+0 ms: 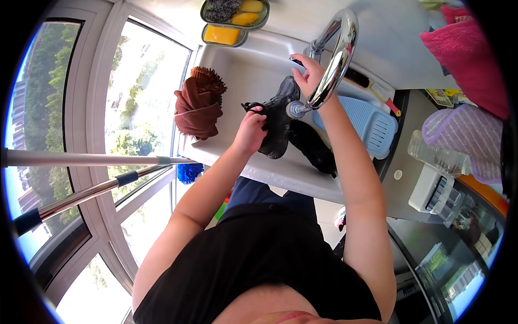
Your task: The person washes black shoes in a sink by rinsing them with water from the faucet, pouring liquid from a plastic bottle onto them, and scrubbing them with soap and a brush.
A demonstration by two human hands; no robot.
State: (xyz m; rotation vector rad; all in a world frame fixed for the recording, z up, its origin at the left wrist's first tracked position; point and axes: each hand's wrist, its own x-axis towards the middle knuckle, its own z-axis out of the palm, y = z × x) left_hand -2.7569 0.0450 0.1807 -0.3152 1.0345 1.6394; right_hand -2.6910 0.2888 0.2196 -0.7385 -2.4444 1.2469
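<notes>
A black shoe (277, 127) is held in the white sink (234, 65) under the chrome faucet (345, 51). My left hand (251, 130) grips it at its left side, by the laces. My right hand (309, 74) is up at the faucet's base, beside the handle, with thumb and fingers apart. A second black shoe (312, 147) lies in the sink to the right of the first. The spout end hangs over the shoes; whether water runs cannot be made out.
Brown cloths (198, 110) hang over the sink's left edge. A blue washboard (372, 125) and a brush (357, 77) lie at the right. Soap dishes (222, 35) stand at the back. Mop poles (91, 159) cross from the left.
</notes>
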